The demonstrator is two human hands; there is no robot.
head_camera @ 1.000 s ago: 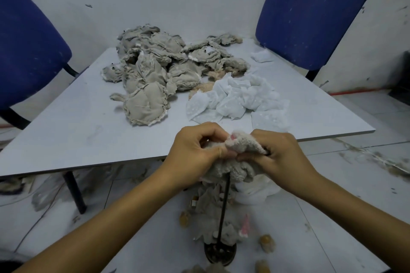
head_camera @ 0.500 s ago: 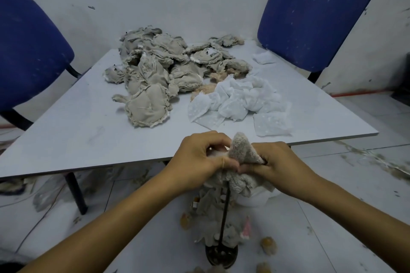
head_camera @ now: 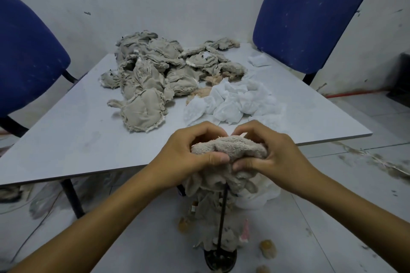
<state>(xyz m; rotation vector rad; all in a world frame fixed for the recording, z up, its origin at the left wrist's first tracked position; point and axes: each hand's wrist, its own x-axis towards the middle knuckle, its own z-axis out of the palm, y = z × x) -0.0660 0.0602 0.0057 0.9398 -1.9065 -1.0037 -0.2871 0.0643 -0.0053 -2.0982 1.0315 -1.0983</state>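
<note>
Beige plush skin [head_camera: 230,147] bunched atop black rod [head_camera: 222,217], just before table [head_camera: 88,150] edge. Clenched from both sides by left hand [head_camera: 190,157] and right hand [head_camera: 273,157], thumbs pressing near side. Probably working fabric over rod tip to turn it; tip hidden.

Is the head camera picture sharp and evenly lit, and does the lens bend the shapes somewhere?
Head view: soft, dim, bluish light, no glare; the cloth pile casts only a faint shadow on the table. Head view: the left hand, right hand and plush piece they grip look fairly sharp. Head view: wide-angle distortion leans the blue chair outward.
</note>
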